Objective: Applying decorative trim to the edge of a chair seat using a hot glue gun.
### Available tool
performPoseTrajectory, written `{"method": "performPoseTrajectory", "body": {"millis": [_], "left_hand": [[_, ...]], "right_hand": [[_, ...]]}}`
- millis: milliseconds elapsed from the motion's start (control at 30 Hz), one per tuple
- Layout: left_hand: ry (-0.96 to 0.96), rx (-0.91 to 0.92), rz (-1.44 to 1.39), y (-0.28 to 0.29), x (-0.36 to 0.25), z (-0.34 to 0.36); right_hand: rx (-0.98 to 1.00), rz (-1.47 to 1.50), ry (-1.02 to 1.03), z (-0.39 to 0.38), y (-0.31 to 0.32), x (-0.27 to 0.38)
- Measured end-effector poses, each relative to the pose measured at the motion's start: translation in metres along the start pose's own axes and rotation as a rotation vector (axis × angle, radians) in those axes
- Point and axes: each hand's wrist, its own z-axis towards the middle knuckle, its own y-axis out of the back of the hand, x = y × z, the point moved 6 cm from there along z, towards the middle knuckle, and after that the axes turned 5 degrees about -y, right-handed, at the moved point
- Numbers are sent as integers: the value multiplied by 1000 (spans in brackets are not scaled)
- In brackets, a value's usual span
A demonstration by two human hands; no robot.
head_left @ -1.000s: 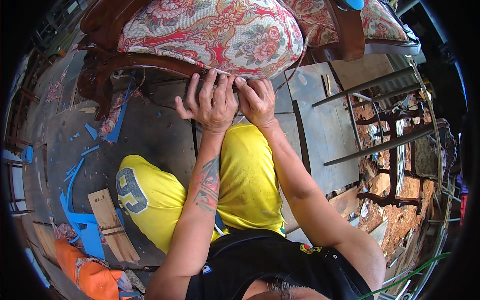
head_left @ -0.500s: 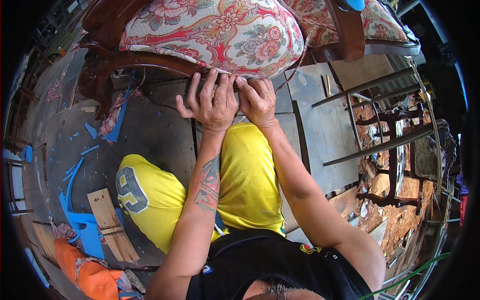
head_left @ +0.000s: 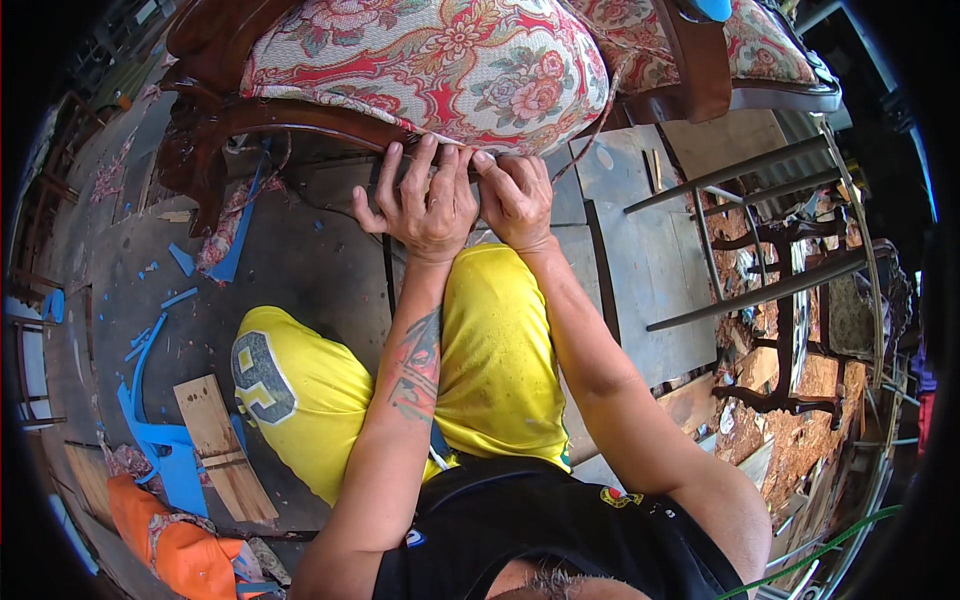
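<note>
A wooden seat frame (head_left: 300, 122) with dark, carved, glossy wood crosses the top of the view. Over its padded seat lies floral upholstery fabric (head_left: 450, 60) in cream, red and green. My left hand (head_left: 425, 205) is at the front edge of the seat, its thumb and forefinger pinching the fabric's lower edge while its outer fingers spread against the wood. Right beside it, my right hand (head_left: 515, 200) is closed with curled fingers on the same edge. The fingertips partly hide the fabric there. A thin cord (head_left: 590, 140) hangs by the seat's right side.
Blue foam-like scraps (head_left: 180, 470) and a wooden board (head_left: 222, 445) lie on the floor at left, near orange material (head_left: 175, 540). A metal-tube frame (head_left: 755, 290) stands at right, next to another dark wooden frame (head_left: 785, 400). My yellow-clad knees are below the seat.
Both hands keep almost the same place and grip at the seat's edge. My raised knee has shifted very slightly.
</note>
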Motion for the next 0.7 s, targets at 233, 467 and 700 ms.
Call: {"method": "performPoseTrajectory", "body": {"millis": [233, 467, 700], "left_hand": [[-8, 9, 13, 1, 2, -4], [16, 2, -13, -1, 2, -6], [62, 4, -47, -2, -1, -8]], "right_hand": [[2, -4, 0, -2, 0, 2], [1, 6, 4, 1, 1, 3], [-24, 85, -120, 12, 17, -1]]}}
